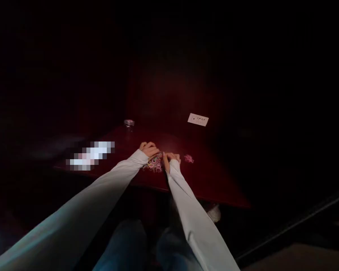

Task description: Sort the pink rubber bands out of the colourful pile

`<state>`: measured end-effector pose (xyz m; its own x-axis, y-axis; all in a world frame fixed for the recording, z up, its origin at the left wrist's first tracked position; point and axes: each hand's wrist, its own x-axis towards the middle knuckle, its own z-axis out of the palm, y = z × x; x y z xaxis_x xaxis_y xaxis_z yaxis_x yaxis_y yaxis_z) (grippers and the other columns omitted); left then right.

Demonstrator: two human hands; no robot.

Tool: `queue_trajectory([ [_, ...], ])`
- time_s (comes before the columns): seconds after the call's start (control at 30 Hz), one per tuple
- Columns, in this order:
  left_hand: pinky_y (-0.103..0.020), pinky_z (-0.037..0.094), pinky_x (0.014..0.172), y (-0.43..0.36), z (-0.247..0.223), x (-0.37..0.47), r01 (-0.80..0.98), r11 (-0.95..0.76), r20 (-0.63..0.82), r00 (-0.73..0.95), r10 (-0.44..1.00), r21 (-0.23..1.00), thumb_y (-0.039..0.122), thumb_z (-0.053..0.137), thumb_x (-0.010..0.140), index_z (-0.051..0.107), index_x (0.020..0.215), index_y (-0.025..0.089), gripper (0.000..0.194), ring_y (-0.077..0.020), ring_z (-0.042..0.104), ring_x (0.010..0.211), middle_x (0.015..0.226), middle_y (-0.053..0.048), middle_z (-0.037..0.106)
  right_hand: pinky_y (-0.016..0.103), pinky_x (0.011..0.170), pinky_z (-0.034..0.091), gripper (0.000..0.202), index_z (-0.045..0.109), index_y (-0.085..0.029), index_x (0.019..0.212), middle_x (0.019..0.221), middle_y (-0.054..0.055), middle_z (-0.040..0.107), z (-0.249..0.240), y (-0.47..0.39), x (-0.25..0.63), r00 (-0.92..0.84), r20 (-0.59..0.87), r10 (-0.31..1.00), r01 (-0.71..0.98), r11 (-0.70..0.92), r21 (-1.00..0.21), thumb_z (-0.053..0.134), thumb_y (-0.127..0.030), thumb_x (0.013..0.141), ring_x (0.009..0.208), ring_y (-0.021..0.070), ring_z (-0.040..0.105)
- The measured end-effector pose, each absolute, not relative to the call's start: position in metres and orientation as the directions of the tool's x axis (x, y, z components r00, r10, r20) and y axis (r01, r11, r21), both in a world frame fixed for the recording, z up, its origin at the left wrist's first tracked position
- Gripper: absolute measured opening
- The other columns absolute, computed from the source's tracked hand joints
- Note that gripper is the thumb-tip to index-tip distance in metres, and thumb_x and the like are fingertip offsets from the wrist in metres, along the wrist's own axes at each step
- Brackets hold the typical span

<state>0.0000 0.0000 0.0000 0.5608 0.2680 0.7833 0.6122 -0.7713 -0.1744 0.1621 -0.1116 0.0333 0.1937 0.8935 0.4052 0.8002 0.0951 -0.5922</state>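
Note:
A loose pile of thin, multicoloured strands (154,164) lies near the front edge of the dark red table. My left hand (149,148) is over the far left side of this pile, its fingers bent; what is under the fingertips is hidden. Just right of the pile is my right hand (171,158), thumb toward the strands and fingers curled. Whether it grips anything is too small to tell. A small pink bunch of strands (189,159) rests on the table to the right of my right hand.
A lidded clear jar (129,125) stands at the back left of the table (209,180). Left of my hands lies a bright, pixelated flat object (92,155). Behind the table is a white panel with dark holes (198,119). My knees are below the front edge.

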Motion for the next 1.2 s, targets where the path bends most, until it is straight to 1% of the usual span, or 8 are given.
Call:
queue_trajectory([
  [0.27,-0.038,0.029,0.079,-0.009,0.004,-0.002,0.566,-0.806,0.726,0.626,0.286,-0.171,0.038,0.050,0.101,0.071,0.093,0.028,0.025,-0.0210,0.056,0.093,0.085,-0.002,0.075,0.033,0.090,0.030,0.024,0.076,-0.026,0.080,0.096,0.000,0.074,0.027,-0.105,0.160,0.252,0.443,0.860,0.769,0.100,-0.632,0.059,-0.036,0.094,0.102,0.0213,0.050],
  [0.43,-0.038,0.031,0.082,-0.021,0.011,-0.004,0.608,-0.786,0.734,0.584,0.348,-0.111,0.039,0.045,0.102,0.069,0.092,0.025,0.029,-0.0219,0.056,0.092,0.085,-0.004,0.074,0.036,0.093,0.031,0.019,0.077,-0.027,0.084,0.097,0.000,0.074,0.030,-0.107,0.162,0.299,0.430,0.852,0.729,0.087,-0.679,0.061,-0.033,0.092,0.105,0.0227,0.051],
  [0.57,-0.039,0.032,0.086,-0.030,0.018,-0.007,0.597,-0.799,0.697,0.601,0.391,-0.067,0.036,0.045,0.102,0.067,0.102,0.025,0.024,-0.0227,0.056,0.094,0.090,-0.004,0.075,0.037,0.093,0.031,0.021,0.077,-0.027,0.086,0.098,0.001,0.074,0.029,-0.109,0.164,0.331,0.454,0.827,0.720,0.090,-0.688,0.059,-0.036,0.093,0.106,0.0241,0.051],
  [0.73,-0.041,0.033,0.090,-0.037,0.024,-0.008,0.603,-0.798,0.655,0.607,0.450,-0.011,0.033,0.047,0.100,0.066,0.105,0.026,0.022,-0.0244,0.056,0.100,0.103,-0.005,0.075,0.037,0.094,0.028,0.026,0.077,-0.028,0.089,0.099,0.002,0.074,0.029,-0.105,0.179,0.337,0.490,0.804,0.765,0.070,-0.640,0.055,-0.039,0.096,0.105,0.0235,0.050],
  [0.83,-0.044,0.034,0.090,-0.038,0.025,-0.008,0.638,-0.769,0.654,0.565,0.502,0.039,0.032,0.048,0.097,0.066,0.109,0.025,0.023,-0.0266,0.055,0.104,0.115,-0.006,0.073,0.039,0.097,0.024,0.029,0.077,-0.026,0.089,0.102,0.003,0.073,0.032,-0.103,0.213,0.384,0.535,0.753,0.818,-0.010,-0.575,0.052,-0.039,0.097,0.107,0.0236,0.047],
  [0.97,-0.047,0.033,0.094,-0.039,0.026,-0.009,0.634,-0.768,0.641,0.553,0.532,0.090,0.031,0.045,0.096,0.067,0.112,0.025,0.028,-0.0276,0.054,0.107,0.118,-0.007,0.073,0.043,0.094,0.021,0.042,0.077,-0.020,0.101,0.110,0.011,0.070,0.031,-0.106,0.268,0.625,0.546,0.558,0.745,-0.219,-0.629,0.044,-0.045,0.100,0.109,0.0277,0.041],
  [1.07,-0.047,0.033,0.096,-0.040,0.028,-0.008,0.648,-0.753,0.636,0.535,0.556,0.114,0.031,0.043,0.096,0.067,0.112,0.025,0.029,-0.0278,0.054,0.108,0.118,-0.007,0.073,0.045,0.093,0.021,0.045,0.078,-0.020,0.101,0.115,0.013,0.068,0.027,-0.106,0.287,0.618,0.540,0.571,0.760,-0.261,-0.595,0.043,-0.047,0.100,0.111,0.0298,0.039],
  [1.2,-0.048,0.032,0.097,-0.042,0.029,-0.007,0.674,-0.726,0.643,0.496,0.584,0.139,0.031,0.041,0.096,0.067,0.110,0.025,0.030,-0.0283,0.053,0.107,0.118,-0.006,0.073,0.046,0.096,0.023,0.037,0.080,-0.023,0.095,0.121,0.010,0.066,0.024,-0.101,0.287,0.592,0.490,0.640,0.791,-0.343,-0.507,0.050,-0.046,0.095,0.113,0.0309,0.039],
])
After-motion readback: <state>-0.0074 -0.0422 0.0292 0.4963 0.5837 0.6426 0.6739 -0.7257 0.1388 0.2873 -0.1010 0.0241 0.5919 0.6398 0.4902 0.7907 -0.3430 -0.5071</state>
